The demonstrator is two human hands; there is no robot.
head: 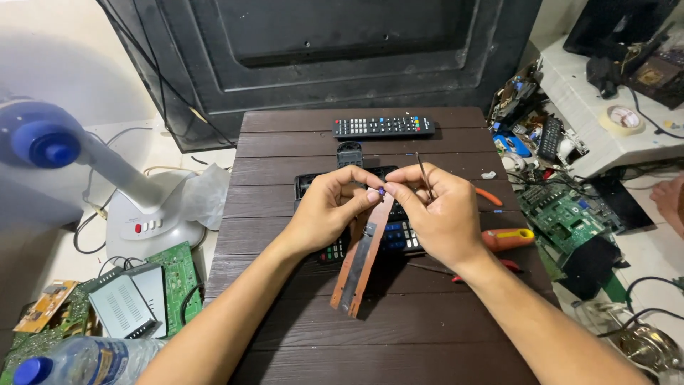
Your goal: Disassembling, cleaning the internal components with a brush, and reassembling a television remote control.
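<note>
Two hands pinch one small blue part [382, 191] at the top end of a long brown circuit strip [362, 265]: left hand [324, 210] fingertips clamped, right hand [438, 214] also gripping thin tweezers [423, 173], strip running down toward the person.

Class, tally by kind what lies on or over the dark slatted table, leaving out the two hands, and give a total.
Whole remote controls: 1
Opened remote parts under the hands: 2
Long brown circuit board, held: 1
Orange-handled tools: 2
Thin metal tool in right hand: 1
Total: 7
</note>
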